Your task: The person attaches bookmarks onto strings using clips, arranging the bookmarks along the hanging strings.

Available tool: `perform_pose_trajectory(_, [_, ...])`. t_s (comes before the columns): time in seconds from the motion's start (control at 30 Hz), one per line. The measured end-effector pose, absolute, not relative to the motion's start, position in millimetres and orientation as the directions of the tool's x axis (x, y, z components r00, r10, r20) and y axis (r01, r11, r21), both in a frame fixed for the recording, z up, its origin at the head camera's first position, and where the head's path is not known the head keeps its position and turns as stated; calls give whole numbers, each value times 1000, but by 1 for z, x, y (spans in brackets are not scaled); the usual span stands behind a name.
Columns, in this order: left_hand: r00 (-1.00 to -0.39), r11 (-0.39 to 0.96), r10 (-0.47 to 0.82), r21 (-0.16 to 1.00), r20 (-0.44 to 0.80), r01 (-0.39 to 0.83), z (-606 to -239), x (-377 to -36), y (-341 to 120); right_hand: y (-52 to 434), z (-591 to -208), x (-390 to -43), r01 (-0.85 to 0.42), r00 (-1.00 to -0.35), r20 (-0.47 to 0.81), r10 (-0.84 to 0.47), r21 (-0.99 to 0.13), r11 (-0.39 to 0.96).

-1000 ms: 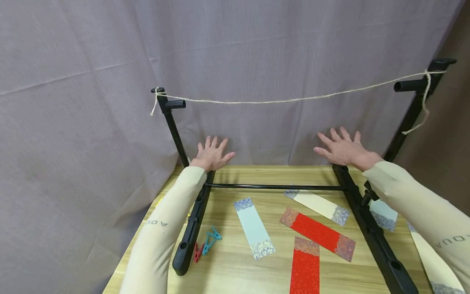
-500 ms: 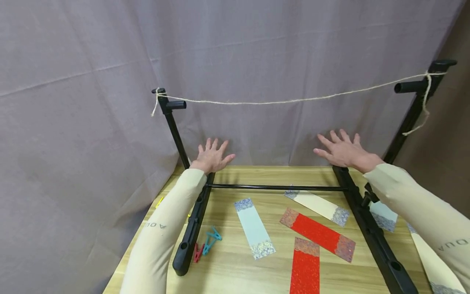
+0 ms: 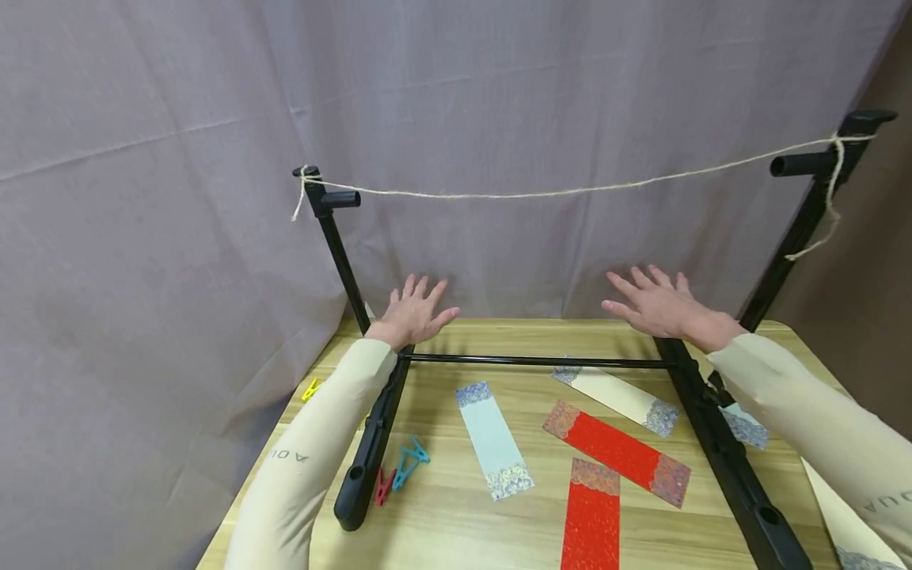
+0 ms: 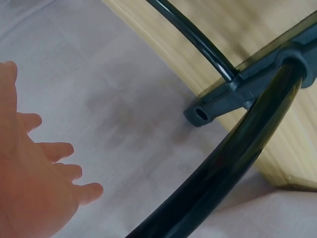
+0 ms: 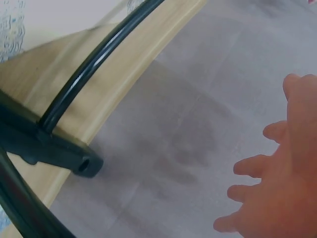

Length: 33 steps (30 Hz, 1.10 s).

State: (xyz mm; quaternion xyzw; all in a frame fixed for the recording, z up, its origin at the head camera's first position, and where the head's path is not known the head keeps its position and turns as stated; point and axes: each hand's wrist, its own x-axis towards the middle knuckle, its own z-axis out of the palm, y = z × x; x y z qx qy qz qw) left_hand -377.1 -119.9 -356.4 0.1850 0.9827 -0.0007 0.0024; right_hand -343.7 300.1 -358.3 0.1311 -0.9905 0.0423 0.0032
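At the far left edge of the tabletop (image 3: 456,522) a small yellow clip (image 3: 309,389) lies near the drape, and nearer the camera a red clip (image 3: 384,486) and a teal clip (image 3: 410,462) sit together just beside the left foot of the black stand (image 3: 370,443). The left hand (image 3: 415,313) hovers above the far end of that foot, palm down with its fingers spread and straight, holding nothing; the left post (image 3: 340,257) rises just beside it on its left, and the wrist view shows the same hand (image 4: 34,183) in front of the grey cloth backdrop (image 3: 178,158) with the stand's base end (image 4: 208,111) close by. A jute string (image 3: 556,191) runs high between the tops of the two posts, well above both hands. Between the two feet a thin black crossbar (image 3: 534,362) spans the tabletop, and in front of it lie a pale blue paper strip (image 3: 493,439), a cream strip (image 3: 616,396) and two red strips (image 3: 616,453). The right hand (image 3: 659,307) hangs over the far end of the right foot (image 3: 727,459), likewise open-fingered and empty, apart from the stand; its wrist view shows the fingers (image 5: 255,166) splayed before the cloth. The right post (image 3: 798,229) leans up just beyond it.
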Motion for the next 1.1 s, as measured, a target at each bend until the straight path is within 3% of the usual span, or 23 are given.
perform_pose_trajectory(0.53, [-902, 891, 431, 151, 9, 427, -385, -361, -126, 276, -396, -303, -350, -937, 46, -347, -142, 926])
perform_pose_trajectory(1.1, [-902, 864, 430, 271, 45, 425, -421, -326, -152, 250, -440, -255, -402, -915, 116, -386, -335, 852])
